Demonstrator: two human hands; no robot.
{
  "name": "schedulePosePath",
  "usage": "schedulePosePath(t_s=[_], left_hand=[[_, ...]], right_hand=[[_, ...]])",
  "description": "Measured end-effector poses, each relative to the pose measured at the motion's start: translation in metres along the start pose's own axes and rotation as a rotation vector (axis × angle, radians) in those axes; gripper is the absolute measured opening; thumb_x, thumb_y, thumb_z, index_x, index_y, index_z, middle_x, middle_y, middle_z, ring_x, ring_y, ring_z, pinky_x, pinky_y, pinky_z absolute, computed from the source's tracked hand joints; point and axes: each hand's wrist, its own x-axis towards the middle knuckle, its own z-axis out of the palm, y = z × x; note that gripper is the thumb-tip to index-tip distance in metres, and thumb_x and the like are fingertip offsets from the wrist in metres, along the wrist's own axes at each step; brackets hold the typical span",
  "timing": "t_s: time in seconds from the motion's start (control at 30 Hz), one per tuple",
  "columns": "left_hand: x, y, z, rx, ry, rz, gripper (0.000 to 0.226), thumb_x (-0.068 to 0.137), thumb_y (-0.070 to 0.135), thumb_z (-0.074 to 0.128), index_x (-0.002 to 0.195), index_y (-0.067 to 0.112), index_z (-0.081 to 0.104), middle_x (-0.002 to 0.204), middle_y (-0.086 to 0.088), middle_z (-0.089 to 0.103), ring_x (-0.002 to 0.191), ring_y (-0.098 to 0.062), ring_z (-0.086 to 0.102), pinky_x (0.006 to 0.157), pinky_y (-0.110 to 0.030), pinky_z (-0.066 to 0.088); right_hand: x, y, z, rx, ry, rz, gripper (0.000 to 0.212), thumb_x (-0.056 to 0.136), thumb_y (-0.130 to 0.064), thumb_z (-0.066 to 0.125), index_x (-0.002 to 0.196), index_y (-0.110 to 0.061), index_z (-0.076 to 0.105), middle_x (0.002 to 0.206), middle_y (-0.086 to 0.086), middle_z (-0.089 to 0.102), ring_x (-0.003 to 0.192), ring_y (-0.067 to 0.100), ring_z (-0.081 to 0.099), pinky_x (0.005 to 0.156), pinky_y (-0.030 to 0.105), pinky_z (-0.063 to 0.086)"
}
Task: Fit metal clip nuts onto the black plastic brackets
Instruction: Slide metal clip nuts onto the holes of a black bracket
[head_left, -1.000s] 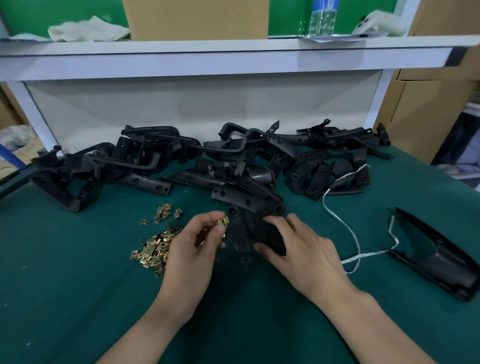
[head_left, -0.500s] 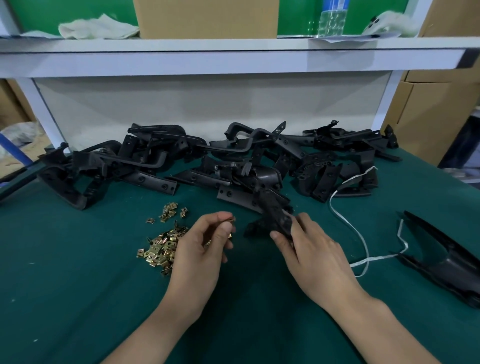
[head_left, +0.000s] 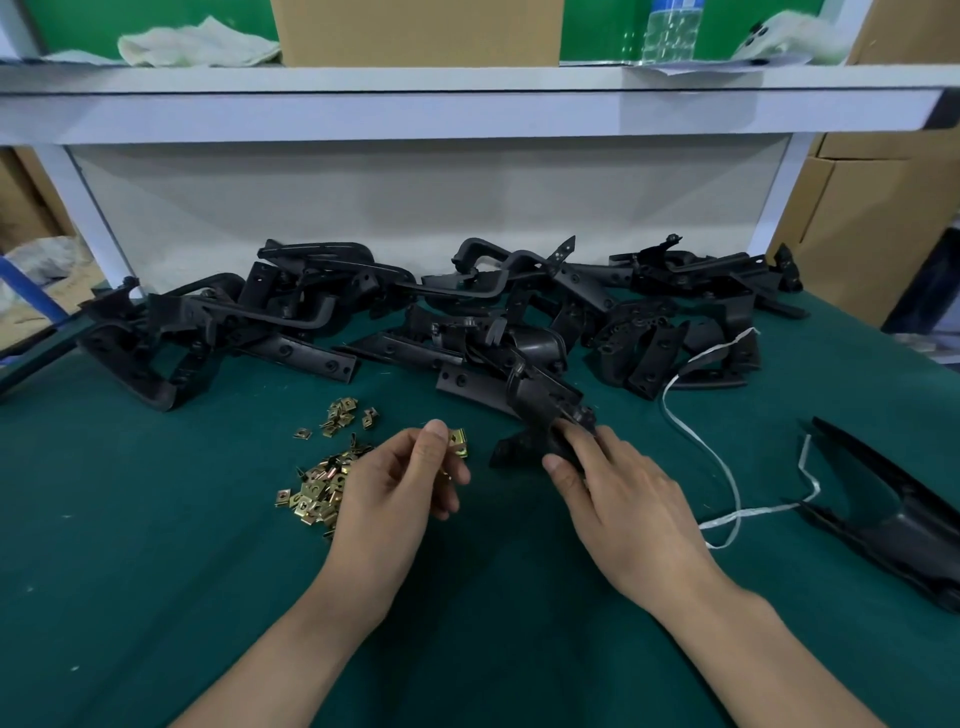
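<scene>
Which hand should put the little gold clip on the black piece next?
Probably the left hand: it pinches a clip nut right beside the black bracket, which the right hand grips and steadies.

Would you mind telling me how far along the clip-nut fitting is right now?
Done: no fitted nut is visible on any bracket; one black part lies apart at the right, its state unclear. In hand: the left hand pinches a clip nut while the right hand grips a black bracket, not yet joined. Remaining: the bracket pile and the heap of loose clip nuts.
</scene>
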Motion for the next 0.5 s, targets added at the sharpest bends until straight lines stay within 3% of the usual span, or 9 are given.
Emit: schedulePosePath(t_s=[0.2,0.33,0.5], left_hand=[[-0.0002,0.0001,-0.0003,-0.014,-0.004,-0.001,0.037,0.098,0.041,0.050,0.072,0.021,0.066,0.074,-0.001,0.069,0.059,-0.014,0.056,0.055,-0.021,0.047],[0.0002,-0.0012,-0.0011,-0.050,-0.008,0.002,0.031,0.094,0.044,0.052,0.082,0.022,0.071,0.082,-0.002,0.071,0.062,-0.013,0.059,0.055,-0.021,0.049],[0.0014,-0.0034,-0.0013,-0.104,0.003,0.006,0.022,0.089,0.037,0.058,0.101,0.026,0.074,0.088,0.002,0.072,0.068,-0.011,0.061,0.055,-0.021,0.049]], right_hand=[[-0.0003,-0.0003,-0.0013,0.003,-0.018,-0.001,0.065,0.096,-0.061,0.009,0.132,-0.025,0.049,0.111,-0.007,0.053,0.094,0.023,0.055,0.079,0.037,0.045],[-0.0008,0.0005,-0.0016,0.024,-0.020,-0.012,0.064,0.095,-0.062,0.010,0.134,-0.027,0.047,0.107,-0.009,0.050,0.092,0.020,0.053,0.078,0.035,0.043],[-0.0009,0.0036,0.0010,0.094,0.004,-0.017,0.048,0.100,-0.056,0.032,0.137,-0.029,0.046,0.104,-0.012,0.046,0.092,0.016,0.049,0.077,0.029,0.037]])
